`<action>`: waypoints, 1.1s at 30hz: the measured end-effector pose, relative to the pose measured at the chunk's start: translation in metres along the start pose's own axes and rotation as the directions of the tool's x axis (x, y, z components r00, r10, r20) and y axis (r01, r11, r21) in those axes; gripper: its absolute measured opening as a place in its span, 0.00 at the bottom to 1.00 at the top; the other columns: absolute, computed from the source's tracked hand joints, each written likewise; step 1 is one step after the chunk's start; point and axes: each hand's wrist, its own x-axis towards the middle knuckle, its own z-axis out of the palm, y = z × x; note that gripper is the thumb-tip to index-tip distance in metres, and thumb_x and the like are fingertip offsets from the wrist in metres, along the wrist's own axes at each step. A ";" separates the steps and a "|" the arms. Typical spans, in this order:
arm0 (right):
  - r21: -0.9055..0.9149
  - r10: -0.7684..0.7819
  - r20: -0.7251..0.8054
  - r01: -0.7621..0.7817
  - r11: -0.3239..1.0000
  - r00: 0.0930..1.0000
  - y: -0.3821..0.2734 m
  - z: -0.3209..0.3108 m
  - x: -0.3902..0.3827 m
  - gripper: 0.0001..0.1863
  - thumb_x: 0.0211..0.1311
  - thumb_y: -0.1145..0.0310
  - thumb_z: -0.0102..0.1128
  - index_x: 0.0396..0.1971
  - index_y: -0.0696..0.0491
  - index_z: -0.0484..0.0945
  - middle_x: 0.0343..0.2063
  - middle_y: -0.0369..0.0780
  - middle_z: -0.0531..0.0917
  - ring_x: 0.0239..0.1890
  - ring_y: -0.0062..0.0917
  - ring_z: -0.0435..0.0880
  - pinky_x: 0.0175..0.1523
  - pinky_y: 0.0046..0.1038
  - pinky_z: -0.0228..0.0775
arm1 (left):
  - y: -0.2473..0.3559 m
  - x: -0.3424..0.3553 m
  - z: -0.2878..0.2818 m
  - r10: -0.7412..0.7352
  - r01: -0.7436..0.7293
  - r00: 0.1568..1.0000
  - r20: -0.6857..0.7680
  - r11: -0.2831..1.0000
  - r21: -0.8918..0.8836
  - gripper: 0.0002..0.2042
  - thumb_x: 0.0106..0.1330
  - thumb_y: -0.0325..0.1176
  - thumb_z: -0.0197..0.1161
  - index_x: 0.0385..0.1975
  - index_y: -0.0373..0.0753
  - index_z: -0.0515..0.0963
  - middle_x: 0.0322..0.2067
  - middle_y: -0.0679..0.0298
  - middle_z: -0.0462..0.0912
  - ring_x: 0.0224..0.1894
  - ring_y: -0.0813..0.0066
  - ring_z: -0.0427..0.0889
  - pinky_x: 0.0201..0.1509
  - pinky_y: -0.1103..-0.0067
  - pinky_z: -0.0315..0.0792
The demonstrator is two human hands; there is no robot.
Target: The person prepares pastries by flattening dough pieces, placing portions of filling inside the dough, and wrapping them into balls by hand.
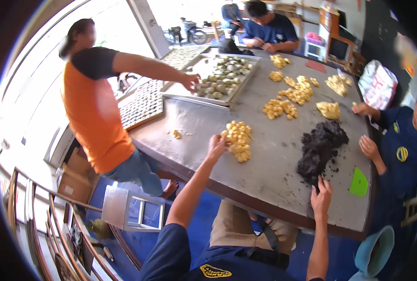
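A heap of small yellow dough balls (239,140) lies near the middle of the grey metal tabletop. My left hand (218,147) reaches to the heap's left side, its fingers closed round a dough ball there. Farther right rests a crumbly mound of dark, nearly black filling (320,147). At the near end of that mound is my right hand (321,196), with thumb and fingers pinching a bit of the filling. The exact bits in both hands are partly hidden by the fingers.
More yellow dough heaps (300,91) and a larger dough lump (329,110) lie farther back. A green card (359,181) is at right. A person in orange (93,112) reaches into a tray (229,104) of round pieces; co-workers sit at the far and right edges.
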 end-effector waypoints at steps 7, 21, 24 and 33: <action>-0.169 0.031 0.219 0.006 0.986 0.975 -0.005 -0.038 0.021 0.26 0.55 0.80 0.65 0.58 0.63 0.78 0.43 0.51 0.78 0.51 0.47 0.75 0.60 0.42 0.68 | 0.016 -0.001 0.005 -0.053 0.088 0.989 0.137 0.962 -0.257 0.16 0.72 0.31 0.54 0.52 0.26 0.77 0.36 0.57 0.83 0.31 0.73 0.84 0.36 0.77 0.82; -0.097 0.235 0.084 -0.227 0.969 0.968 0.006 -0.019 -0.003 0.30 0.62 0.83 0.60 0.66 0.61 0.71 0.56 0.50 0.73 0.59 0.48 0.72 0.64 0.43 0.67 | 0.015 -0.002 0.024 0.200 -0.169 0.972 -0.120 0.959 0.229 0.10 0.70 0.30 0.57 0.41 0.30 0.81 0.32 0.56 0.86 0.32 0.69 0.85 0.40 0.70 0.79; -0.169 0.142 0.011 -0.138 0.976 0.990 -0.002 -0.011 -0.006 0.27 0.63 0.82 0.60 0.64 0.61 0.73 0.56 0.50 0.73 0.57 0.49 0.72 0.63 0.43 0.67 | -0.002 -0.018 0.009 0.554 -0.511 0.826 0.103 0.660 0.551 0.09 0.67 0.28 0.59 0.42 0.32 0.81 0.37 0.51 0.86 0.42 0.56 0.86 0.50 0.66 0.78; -0.172 0.059 0.064 -0.047 0.984 0.996 -0.006 -0.004 0.000 0.20 0.58 0.83 0.59 0.53 0.63 0.81 0.47 0.50 0.77 0.50 0.47 0.75 0.58 0.41 0.69 | 0.018 -0.098 0.020 0.510 -0.543 0.816 0.273 0.514 0.664 0.17 0.63 0.21 0.54 0.52 0.33 0.77 0.44 0.48 0.83 0.53 0.47 0.78 0.60 0.62 0.72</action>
